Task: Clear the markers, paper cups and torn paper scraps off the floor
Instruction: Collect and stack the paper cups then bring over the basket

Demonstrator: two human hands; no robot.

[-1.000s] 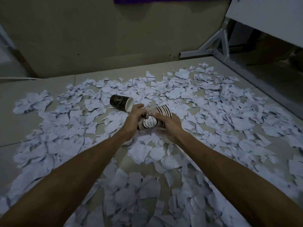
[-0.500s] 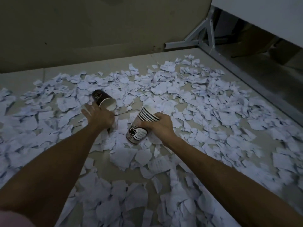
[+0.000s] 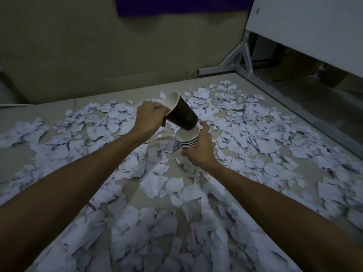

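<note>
Since the left hand [image 3: 148, 116] has lifted the dark paper cup [image 3: 181, 114] off the floor, its grip clenched on the rim, the base now tips into the nested stack of striped-rim cups [image 3: 187, 139] grasped by the right hand [image 3: 199, 148]. White torn paper scraps [image 3: 153, 181] carpet the grey floor [image 3: 17, 154]; no markers show.
</note>
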